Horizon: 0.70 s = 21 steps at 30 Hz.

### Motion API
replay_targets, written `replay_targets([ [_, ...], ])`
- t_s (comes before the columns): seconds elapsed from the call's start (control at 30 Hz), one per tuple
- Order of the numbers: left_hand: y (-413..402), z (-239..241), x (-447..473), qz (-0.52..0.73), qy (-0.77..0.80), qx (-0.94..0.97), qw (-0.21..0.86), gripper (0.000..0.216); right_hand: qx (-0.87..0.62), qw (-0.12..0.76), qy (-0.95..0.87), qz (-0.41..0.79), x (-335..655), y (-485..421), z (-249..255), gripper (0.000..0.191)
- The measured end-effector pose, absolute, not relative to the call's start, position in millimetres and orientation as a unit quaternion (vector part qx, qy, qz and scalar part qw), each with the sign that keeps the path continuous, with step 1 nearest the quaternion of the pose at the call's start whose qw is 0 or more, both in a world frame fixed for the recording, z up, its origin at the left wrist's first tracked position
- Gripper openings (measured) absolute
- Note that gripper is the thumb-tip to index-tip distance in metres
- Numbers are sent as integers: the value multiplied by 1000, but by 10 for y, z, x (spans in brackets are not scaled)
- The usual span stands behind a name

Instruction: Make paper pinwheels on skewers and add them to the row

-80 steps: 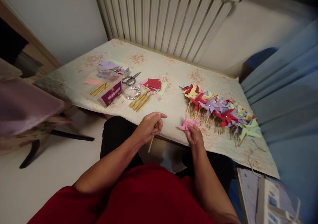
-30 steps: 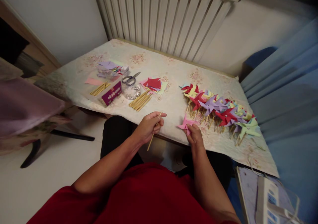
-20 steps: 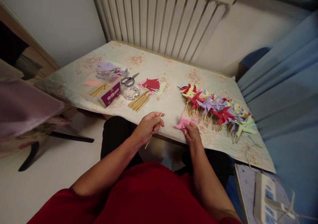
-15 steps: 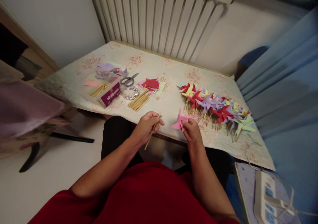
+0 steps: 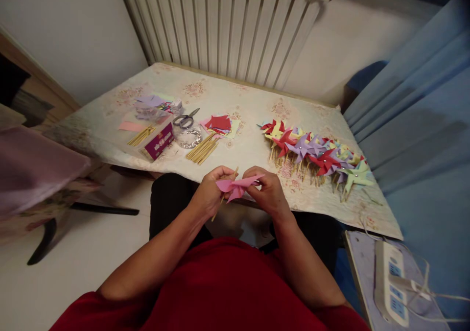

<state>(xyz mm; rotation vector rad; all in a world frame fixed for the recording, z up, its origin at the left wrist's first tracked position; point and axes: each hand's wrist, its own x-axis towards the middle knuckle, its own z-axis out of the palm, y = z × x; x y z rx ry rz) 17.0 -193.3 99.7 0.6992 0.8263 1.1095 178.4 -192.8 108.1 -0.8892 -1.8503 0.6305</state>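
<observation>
A thin wooden stick (image 5: 214, 217) slants through the closed fingers of my left hand (image 5: 209, 192). My right hand (image 5: 270, 192) pinches a pink paper pinwheel (image 5: 238, 188), which lies against the stick and covers part of my left fingers. Both hands are close together just off the table's front edge. Whether the pinwheel is joined to the stick is hidden. Beyond my left hand lies a bundle of sticks (image 5: 201, 149). Rows of finished pinwheels on sticks (image 5: 325, 162), in red, yellow, purple and green, are to the right of my right hand.
On the flowered tablecloth (image 5: 242, 98) are scissors (image 5: 186, 119), a round clear dish of small shiny pieces (image 5: 189, 137), coloured paper pieces (image 5: 219, 124) and a clear box with a purple label (image 5: 160, 142). A power strip (image 5: 392, 282) with cords sits at the lower right.
My right hand has moved left with the pink pinwheel and brought it against the stick in my left hand. My left hand stays nearly in place.
</observation>
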Motion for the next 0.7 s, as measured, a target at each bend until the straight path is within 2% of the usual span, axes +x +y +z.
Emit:
replay_targets([
  [0.37, -1979, 1027, 152, 504, 375, 353, 693, 22, -360, 507, -778, 91, 1777, -2009, 1063, 10],
  [0.7, -1999, 1059, 151, 493, 388, 371, 685, 20, -361, 514, -776, 55, 1791, -1997, 1017, 9],
])
